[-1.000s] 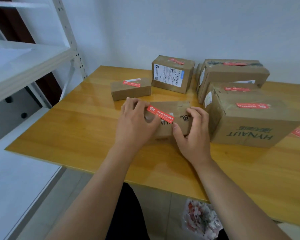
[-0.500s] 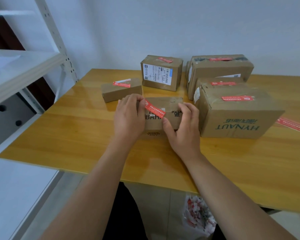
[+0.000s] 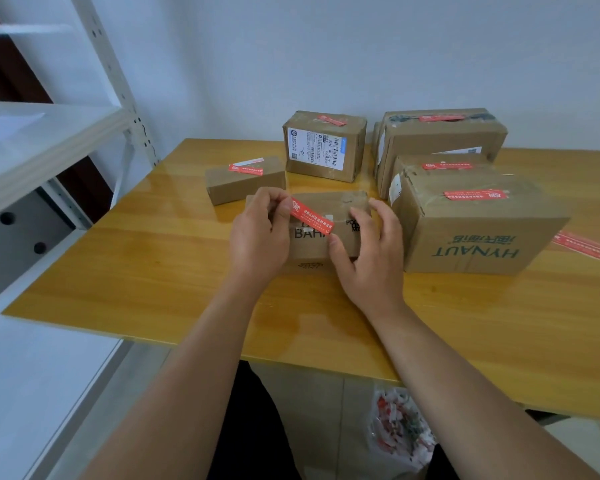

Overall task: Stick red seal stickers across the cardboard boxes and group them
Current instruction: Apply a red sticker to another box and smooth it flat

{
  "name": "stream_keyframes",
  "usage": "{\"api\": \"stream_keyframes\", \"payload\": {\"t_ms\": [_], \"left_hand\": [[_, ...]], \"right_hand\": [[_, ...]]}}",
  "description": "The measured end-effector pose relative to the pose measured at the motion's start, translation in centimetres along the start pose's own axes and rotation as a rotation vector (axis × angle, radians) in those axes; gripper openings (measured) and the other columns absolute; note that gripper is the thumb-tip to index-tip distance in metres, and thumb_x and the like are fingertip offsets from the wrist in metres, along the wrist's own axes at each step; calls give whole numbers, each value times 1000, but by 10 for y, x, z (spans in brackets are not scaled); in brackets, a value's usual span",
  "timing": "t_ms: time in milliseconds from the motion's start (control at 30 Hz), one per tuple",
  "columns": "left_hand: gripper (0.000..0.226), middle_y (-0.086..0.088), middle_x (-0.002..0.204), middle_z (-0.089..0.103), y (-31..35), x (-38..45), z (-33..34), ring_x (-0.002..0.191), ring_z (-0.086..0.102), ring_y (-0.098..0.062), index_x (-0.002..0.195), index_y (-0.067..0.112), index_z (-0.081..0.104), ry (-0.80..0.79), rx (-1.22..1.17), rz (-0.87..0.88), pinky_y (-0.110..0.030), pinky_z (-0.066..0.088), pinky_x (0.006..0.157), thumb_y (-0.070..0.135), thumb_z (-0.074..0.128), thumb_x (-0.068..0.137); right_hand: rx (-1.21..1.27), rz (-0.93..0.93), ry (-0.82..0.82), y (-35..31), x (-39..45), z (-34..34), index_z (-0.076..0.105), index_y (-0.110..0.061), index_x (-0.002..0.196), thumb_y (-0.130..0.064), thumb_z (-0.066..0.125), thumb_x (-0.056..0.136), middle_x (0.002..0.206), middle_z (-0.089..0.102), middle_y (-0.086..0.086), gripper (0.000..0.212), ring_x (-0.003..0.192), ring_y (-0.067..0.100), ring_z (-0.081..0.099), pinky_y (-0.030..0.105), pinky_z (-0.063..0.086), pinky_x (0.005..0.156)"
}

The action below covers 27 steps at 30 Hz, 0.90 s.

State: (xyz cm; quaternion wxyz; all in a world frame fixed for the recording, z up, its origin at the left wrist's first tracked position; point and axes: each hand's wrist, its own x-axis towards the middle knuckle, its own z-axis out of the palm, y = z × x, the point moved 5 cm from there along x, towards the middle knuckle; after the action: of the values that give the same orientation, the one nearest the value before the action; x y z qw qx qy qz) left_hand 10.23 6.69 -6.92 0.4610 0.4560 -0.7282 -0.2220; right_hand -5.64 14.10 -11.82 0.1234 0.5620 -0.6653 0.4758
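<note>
Item: red seal sticker, pinched at one end by left hand, lying slantwise over small cardboard box mid-desk. Right hand grips the box. Sealed boxes toward the desk's far edge.

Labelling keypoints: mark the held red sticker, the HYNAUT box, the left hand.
red sticker [image 3: 311,216], head view, middle of strip.
HYNAUT box [image 3: 478,237], head view, front face.
left hand [image 3: 258,237], head view, back of hand.
</note>
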Motion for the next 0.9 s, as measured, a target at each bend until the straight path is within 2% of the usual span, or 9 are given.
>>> {"api": "stream_keyframes", "payload": {"t_ms": [100,267,533,700,900], "left_hand": [[7,13,86,66,-1,0,0,83,63,-5,101,21,60,4,-23,-18,-37,55,72,22,53,100],[6,12,85,66,-1,-2,2,81,64,-11,98,24,56,19,-25,-12,-43,54,70,25,51,101],[8,12,84,66,1,-2,4,79,64,-10,100,24,55,21,-2,-20,-44,54,69,28,48,102],[8,16,82,61,0,-2,2,78,62,-4,100,24,52,17,-46,-39,-44,54,71,29,46,103],[7,15,83,67,-4,0,4,82,66,-11,100,24,54,0,-89,-69,-50,54,74,28,48,102]], "right_hand": [[-88,-93,12,-9,-1,0,59,-11,129,-33,54,97,149,44,8,39,145,24,29,46,25,114],[-13,-161,-9,-13,-1,2,63,-11,125,-21,54,98,137,59,4,31,136,18,45,41,33,112],[0,-110,-49,-16,1,0,63,-11,125,-32,49,98,136,59,4,37,136,18,45,35,28,111],[29,-46,-48,-16,3,0,65,-15,123,-38,57,97,134,60,1,35,134,16,46,34,27,109],[55,-8,-50,-16,4,1,67,-14,117,-45,57,93,132,61,1,41,132,17,48,37,30,107]]}}
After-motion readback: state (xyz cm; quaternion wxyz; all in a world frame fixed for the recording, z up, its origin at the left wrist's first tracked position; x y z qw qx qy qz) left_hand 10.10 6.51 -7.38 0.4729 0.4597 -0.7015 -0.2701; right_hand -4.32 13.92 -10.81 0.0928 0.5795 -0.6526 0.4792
